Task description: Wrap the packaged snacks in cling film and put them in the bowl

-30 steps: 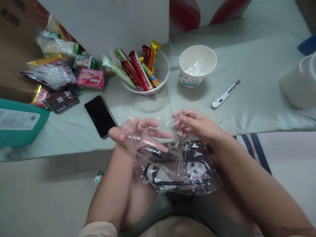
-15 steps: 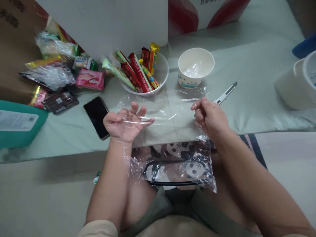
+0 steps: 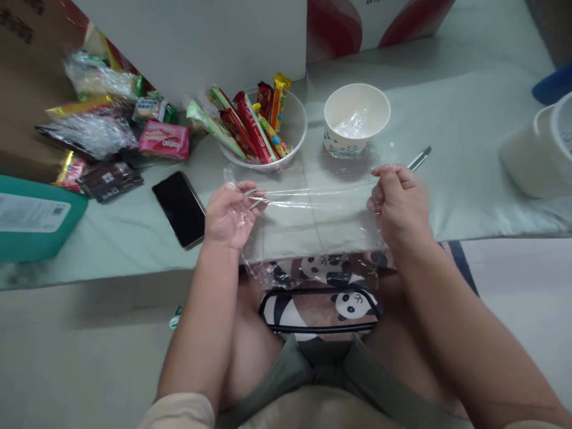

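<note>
A sheet of clear plastic film (image 3: pixel 308 205) is stretched between my two hands, its lower part hanging over the table's front edge. My left hand (image 3: pixel 232 214) grips the left side of it, fingers curled through the film. On the right, my right hand (image 3: pixel 397 196) is closed in a fist on the other end. Beyond the film stands a paper bowl (image 3: pixel 342 146) with crumpled clear plastic inside. Partly hidden behind my right hand lies a utility knife (image 3: pixel 420 158).
A plastic bowl (image 3: pixel 297 140) of wrapped snack sticks (image 3: pixel 254 128) stands at the back. Left of it are a pink snack pack (image 3: pixel 164 140), several other packets and a phone (image 3: pixel 179 208). A green container (image 3: pixel 40 220) is far left, a white pitcher (image 3: pixel 527 158) far right. A panda-print bag (image 3: pixel 319 313) lies between my legs.
Both hands have lifted slightly away from me and to the right, and the film has risen off the panda-print bag. My left fingers have curled in; the film looks tauter.
</note>
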### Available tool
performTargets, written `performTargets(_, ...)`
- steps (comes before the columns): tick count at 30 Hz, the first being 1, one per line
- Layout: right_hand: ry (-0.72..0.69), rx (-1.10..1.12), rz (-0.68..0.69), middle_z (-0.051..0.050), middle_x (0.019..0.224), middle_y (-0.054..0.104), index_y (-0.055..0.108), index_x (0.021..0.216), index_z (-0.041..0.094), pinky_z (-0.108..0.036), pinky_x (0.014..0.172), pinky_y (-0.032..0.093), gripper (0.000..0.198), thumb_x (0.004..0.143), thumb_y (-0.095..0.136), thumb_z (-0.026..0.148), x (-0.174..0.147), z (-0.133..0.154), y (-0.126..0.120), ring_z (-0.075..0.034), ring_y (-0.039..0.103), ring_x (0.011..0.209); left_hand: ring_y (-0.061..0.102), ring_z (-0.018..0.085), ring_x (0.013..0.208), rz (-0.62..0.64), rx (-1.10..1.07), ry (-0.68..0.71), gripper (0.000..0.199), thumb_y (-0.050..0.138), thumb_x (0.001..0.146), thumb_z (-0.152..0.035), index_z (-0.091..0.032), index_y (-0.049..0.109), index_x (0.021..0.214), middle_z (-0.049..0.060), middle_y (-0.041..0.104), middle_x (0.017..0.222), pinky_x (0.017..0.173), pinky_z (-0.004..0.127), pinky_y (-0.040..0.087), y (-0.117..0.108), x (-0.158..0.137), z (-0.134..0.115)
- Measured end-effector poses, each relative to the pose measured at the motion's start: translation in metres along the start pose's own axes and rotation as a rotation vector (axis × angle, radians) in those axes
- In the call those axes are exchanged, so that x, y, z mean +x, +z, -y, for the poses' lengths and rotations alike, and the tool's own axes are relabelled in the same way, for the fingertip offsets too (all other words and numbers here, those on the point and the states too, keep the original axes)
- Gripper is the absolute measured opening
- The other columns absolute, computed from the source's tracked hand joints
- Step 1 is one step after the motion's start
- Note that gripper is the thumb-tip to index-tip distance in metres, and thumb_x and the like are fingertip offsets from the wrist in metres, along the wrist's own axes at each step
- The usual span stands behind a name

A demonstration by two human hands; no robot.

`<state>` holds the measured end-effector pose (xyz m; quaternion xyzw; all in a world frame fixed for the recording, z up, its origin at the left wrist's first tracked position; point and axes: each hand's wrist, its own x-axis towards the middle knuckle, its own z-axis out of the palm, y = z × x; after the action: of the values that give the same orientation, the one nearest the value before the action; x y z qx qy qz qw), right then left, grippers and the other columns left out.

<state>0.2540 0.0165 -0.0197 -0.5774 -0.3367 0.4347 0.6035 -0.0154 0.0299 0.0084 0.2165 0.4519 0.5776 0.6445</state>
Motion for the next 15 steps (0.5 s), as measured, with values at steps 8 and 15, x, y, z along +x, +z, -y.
performTargets(8,-0.274,-0.002,-0.06,0.006,0.059,0.039,0.059,0.082,0.026,-0.025,0.043,0.03,0.029,0.09,0.067,0.052,0.001,0.032,0.0,-0.008,0.034,0.046,0.078,0.019,0.076,0.19,0.385,-0.199,0.03,0.086,0.068,-0.029,-0.015,0.071,0.09,0.008,0.079,0.084,0.07,0.026,0.063,-0.001,0.0,0.007)
performTargets(15,-0.606,-0.245,0.224,-0.004,0.121,0.058,0.056,0.123,0.036,-0.044,0.091,0.055,0.069,0.063,0.089,0.048,-0.028,0.031,-0.023,-0.025,0.061,0.109,0.076,0.015,0.07,0.0,0.345,0.13,0.019,0.081,0.077,-0.034,-0.021,0.073,0.088,0.0,0.078,0.078,0.066,0.023,0.061,0.002,0.002,0.015)
